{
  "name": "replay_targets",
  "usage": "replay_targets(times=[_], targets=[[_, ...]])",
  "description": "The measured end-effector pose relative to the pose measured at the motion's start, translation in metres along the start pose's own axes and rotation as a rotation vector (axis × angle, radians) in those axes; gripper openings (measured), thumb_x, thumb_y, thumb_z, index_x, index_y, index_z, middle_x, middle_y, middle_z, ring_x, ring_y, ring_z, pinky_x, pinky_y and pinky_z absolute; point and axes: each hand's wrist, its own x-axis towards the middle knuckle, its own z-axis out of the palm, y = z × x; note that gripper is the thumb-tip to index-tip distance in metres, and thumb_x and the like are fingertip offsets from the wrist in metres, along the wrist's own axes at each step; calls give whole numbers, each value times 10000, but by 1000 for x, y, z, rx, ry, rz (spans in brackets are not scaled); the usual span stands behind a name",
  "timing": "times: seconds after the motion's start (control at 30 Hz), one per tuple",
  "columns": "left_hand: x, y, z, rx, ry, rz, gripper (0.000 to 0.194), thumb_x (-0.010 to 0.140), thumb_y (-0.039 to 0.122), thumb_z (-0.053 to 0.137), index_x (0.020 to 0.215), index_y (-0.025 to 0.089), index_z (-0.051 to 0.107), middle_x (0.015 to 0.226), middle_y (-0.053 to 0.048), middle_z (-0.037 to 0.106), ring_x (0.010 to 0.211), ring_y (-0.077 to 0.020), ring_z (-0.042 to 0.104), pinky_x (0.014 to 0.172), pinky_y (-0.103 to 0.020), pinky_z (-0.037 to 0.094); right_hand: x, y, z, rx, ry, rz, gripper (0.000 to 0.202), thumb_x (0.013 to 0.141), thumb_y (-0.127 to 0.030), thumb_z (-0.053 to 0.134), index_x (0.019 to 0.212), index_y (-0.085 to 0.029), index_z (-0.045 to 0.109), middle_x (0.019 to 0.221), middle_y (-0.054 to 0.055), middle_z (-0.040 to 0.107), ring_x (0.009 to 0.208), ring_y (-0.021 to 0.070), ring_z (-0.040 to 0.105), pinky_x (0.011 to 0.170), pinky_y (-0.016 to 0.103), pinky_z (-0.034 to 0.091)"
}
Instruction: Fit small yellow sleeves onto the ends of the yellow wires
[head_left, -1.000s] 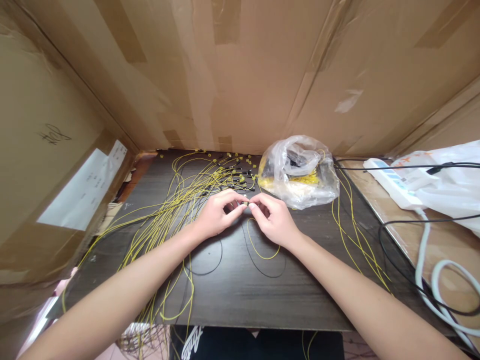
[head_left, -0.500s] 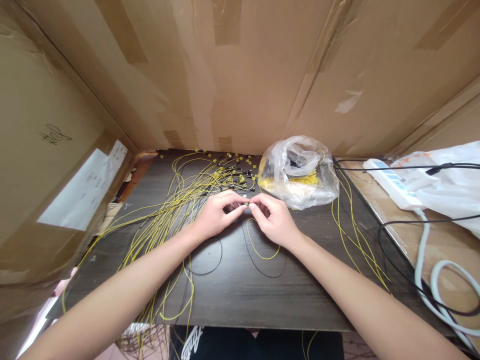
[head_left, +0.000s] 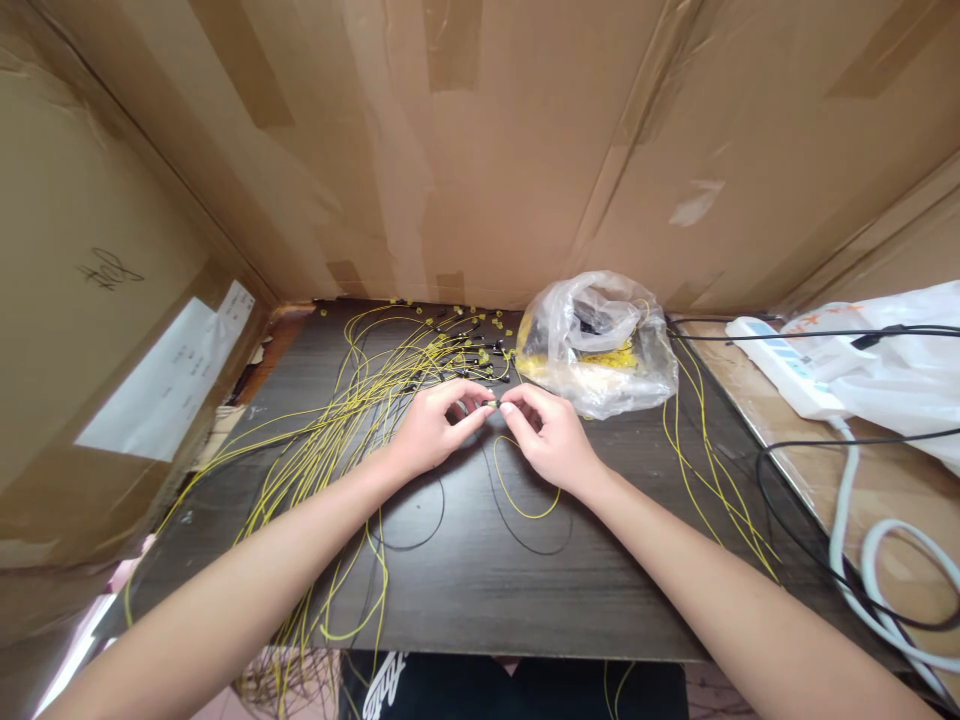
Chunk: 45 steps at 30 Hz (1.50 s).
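My left hand [head_left: 442,422] and my right hand [head_left: 546,432] meet fingertip to fingertip over the middle of the dark table [head_left: 480,600]. Both are closed in a pinch on a small dark connector [head_left: 492,403] with a yellowish part; the fingers cover most of it. A thin yellow cable [head_left: 525,514] loops down below my right hand, beside a thin black cable [head_left: 517,547]. Left of and behind my left hand lies a spread bundle of yellow cables [head_left: 315,470], whose black-tipped ends [head_left: 480,360] gather beyond my fingers among small yellow caps.
A clear plastic bag [head_left: 637,390] with yellow and black pieces stands behind my right hand. Cardboard walls [head_left: 510,150] rise at the back and left. At the right are a white power strip [head_left: 787,370], a white bag [head_left: 900,350] and coiled cords [head_left: 844,500].
My fingertips have shifted slightly apart, so more of the small connector shows between them. The cables and the bag look unmoved.
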Motion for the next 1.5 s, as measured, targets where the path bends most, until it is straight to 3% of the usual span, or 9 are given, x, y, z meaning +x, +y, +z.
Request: replay_targets(times=[1.5], targets=[[-1, -1, 1, -8, -29, 23, 125, 927, 219, 666, 1041, 177, 695, 911, -31, 731, 720, -114, 655, 659, -228, 566, 0, -1, 0, -7, -24, 2, 149, 954, -261, 537, 842, -201, 614, 689, 6, 611, 571, 133, 518, 535, 264, 398]])
